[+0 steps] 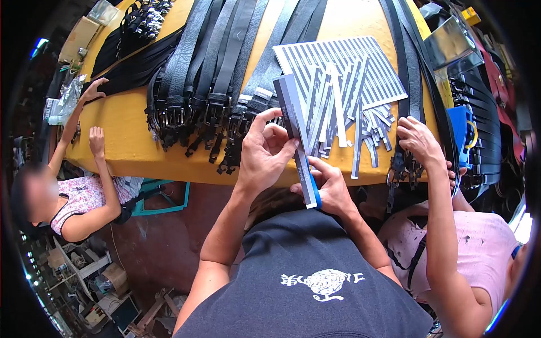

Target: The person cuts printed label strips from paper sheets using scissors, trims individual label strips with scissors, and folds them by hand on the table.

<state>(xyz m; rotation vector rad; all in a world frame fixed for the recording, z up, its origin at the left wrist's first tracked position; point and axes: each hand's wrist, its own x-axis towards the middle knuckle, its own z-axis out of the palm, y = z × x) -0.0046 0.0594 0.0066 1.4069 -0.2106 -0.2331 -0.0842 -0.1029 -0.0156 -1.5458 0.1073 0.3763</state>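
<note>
In front of my chest, my left hand (pixel 263 147) pinches a small sheaf of printed grey-and-white paper strips (pixel 291 110) between thumb and fingers. My right hand (pixel 331 190) is closed around the lower end of the strips, its fingers partly behind them. A narrow blue piece (pixel 317 198) shows at that end; its kind is unclear. Beyond my hands, many cut strips (pixel 329 107) lie loosely piled on a striped printed sheet (pixel 383 70), with short cut pieces (pixel 377 125) beside them.
Black belts with buckles (pixel 217 84) lie across the yellow-covered table (pixel 124 135); more belts (pixel 408 73) lie at right. Someone sits at left beside a teal stool (pixel 163 197). At right, a person in pink (pixel 459 248) has a hand (pixel 420 141) near the belts.
</note>
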